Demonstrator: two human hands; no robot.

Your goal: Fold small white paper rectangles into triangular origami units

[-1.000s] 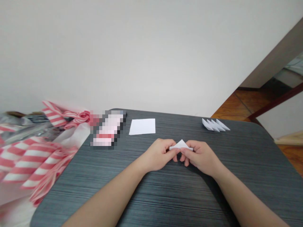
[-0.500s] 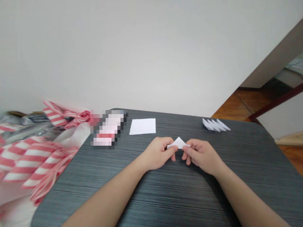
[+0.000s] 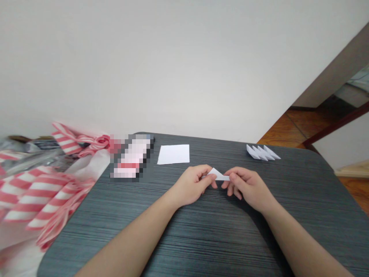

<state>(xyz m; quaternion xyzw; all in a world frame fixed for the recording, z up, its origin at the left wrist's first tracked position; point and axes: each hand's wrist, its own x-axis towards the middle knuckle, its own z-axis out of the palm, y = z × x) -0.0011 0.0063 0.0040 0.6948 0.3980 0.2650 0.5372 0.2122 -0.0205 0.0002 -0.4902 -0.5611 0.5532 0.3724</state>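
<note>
A small piece of folded white paper (image 3: pixel 218 176) is held between my two hands above the dark table, its peak pointing up and a narrow strip running along its lower edge. My left hand (image 3: pixel 193 185) pinches its left end, thumb in front. At the strip's right end, the thumb and fingers of my right hand (image 3: pixel 245 186) are closed on the paper, the lower fingers curled loosely beneath. Both hands partly cover the paper's ends.
White paper sheets (image 3: pixel 173 154) lie flat behind my left hand. Several folded white paper pieces (image 3: pixel 263 152) sit in a row at the back right. A pixelated phone-like object (image 3: pixel 133 157) lies at the left. Red-and-white striped cloth (image 3: pixel 43 192) is heaped beside the dark table (image 3: pixel 207 238).
The folded paper's peak has shifted left and its right part now shows as a bare strip. My right hand has moved slightly to the right along it, thumb raised.
</note>
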